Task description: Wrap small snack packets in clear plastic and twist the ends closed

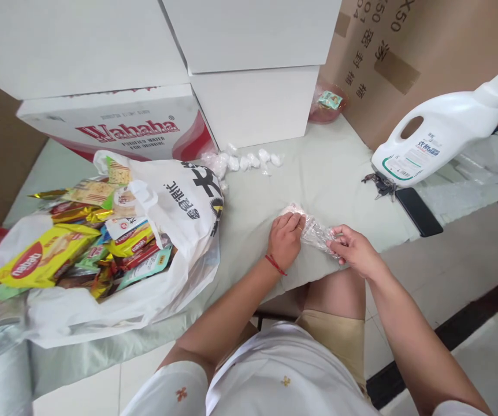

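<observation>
Hands: both grip one clear packet at the near edge of the table, just above the person's knees.
Left hand: fingers curl down and pinch the end where something pale pink shows; a red cord circles the wrist.
Right hand: thumb and fingers nip the other end, with the crinkled film stretched between the two hands.
Packet: low over the table cover, touching it or just above; I cannot tell which.
Handling, as I judge it: film this thin slips and tears, so a firm pinch close to the contents and a slow, even pull would serve best, with the table taking the weight.
Risk: a sharp tug could split the film and drop the contents over the edge into the lap.
Carrier bag: white, lying open to the left with snack packs spilling out, well apart from the hands.
White lumps: small wrapped pieces in a row further back.
Right side: a white jug, keys and a phone, all clear of the work.
</observation>
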### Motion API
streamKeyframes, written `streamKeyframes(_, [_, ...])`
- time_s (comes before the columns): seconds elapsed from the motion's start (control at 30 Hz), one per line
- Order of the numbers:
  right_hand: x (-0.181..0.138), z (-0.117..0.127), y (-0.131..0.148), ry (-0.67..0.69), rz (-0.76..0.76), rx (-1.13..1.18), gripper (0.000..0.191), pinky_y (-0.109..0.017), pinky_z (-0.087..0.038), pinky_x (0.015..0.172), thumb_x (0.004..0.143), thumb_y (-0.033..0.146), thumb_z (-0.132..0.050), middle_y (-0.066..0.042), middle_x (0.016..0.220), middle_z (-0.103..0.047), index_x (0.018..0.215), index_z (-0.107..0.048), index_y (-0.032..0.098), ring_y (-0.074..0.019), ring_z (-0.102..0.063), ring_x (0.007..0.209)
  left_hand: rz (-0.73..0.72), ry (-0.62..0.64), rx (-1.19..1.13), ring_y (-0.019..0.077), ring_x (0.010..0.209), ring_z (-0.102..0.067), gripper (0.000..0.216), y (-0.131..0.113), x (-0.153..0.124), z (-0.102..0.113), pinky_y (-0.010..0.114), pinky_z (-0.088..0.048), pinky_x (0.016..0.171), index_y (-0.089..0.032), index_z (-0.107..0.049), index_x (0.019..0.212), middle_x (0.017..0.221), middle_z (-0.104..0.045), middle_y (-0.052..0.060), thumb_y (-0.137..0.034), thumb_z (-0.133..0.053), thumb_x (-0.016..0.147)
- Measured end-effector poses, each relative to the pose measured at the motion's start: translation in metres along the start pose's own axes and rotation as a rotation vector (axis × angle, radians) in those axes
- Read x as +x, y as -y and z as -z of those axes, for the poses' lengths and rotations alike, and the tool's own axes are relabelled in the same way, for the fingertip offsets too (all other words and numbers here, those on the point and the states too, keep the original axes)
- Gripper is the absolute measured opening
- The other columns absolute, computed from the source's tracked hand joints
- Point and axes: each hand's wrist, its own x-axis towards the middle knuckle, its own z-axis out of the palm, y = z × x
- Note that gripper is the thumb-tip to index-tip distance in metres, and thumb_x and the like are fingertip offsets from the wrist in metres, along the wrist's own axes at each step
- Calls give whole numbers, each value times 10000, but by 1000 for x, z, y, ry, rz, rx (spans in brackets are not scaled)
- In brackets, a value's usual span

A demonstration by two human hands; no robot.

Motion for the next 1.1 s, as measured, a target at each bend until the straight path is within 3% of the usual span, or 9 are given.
streamKeyframes(0.17, [-13,-8,26,100,49,222,491,-255,-551,613,691,484,-876,-15,767,-700,1047,-709,189,-118,-617,633,-60,32,-115,214,1286,-591,364,-1,-5,0,438,-325,1188,-227,-696,1246,1296,-725,51,-109,-482,976])
streamKeyframes(0.37, [28,-18,50,155,50,392,433,-290,-634,744,581,363,-969,-71,902,-752,913,-778,162,-151,-699,754,101,138,-532,255,1273,-621,415,11,-5,11,603,12,1267,-251,-671,1179,1258,-729,53,-95,-599,802])
streamKeyframes(0.47, [50,-23,51,180,1,410,378,-271,-645,752,622,258,-949,-92,906,-755,927,-766,132,-143,-706,730,305,92,-758,279,1227,-635,397,16,1,13,578,-203,1233,-208,-597,1200,1214,-714,105,-246,-687,815])
streamKeyframes(0.57, [63,-26,49,159,-16,453,345,-291,-651,825,680,188,-903,-107,925,-760,973,-730,129,-170,-735,810,528,8,-849,255,1110,-671,424,13,7,10,445,-437,1055,-208,-528,1128,1020,-735,83,-385,-750,813])
streamKeyframes(0.7, [67,-26,45,192,48,480,503,-413,-635,920,711,210,-870,-93,1041,-762,1167,-659,196,-235,-746,982,635,-23,-894,199,907,-702,477,9,11,6,333,-483,883,-234,-443,1131,825,-724,-4,-349,-772,806])
streamKeyframes(0.8, [67,-29,40,158,169,251,366,-419,-618,905,778,279,-806,-78,1072,-758,1124,-704,220,-234,-736,976,612,-26,-900,179,851,-695,417,9,11,4,305,-473,830,-240,-450,1143,860,-740,-1,-371,-724,858])
streamKeyframes(0.9, [68,-35,39,2,434,-273,136,-429,-575,885,880,294,-681,-58,1033,-762,971,-769,243,-244,-692,965,602,-18,-898,149,687,-635,284,9,10,1,289,-451,720,-240,-468,1117,854,-739,-4,-418,-607,945])
streamKeyframes(0.97, [70,-39,39,-76,584,-605,165,-440,-535,887,920,271,-618,-46,1049,-764,914,-782,258,-258,-649,976,604,-64,-867,146,659,-608,218,7,10,-3,292,-446,688,-239,-490,1076,866,-723,5,-408,-571,965])
streamKeyframes(1.1, [78,-43,35,-85,662,-768,245,-408,-503,887,942,197,-536,-24,1113,-748,935,-773,260,-231,-638,945,575,-261,-676,217,995,-631,185,-1,10,-11,354,-491,886,-236,-551,1078,1003,-679,65,-311,-617,923])
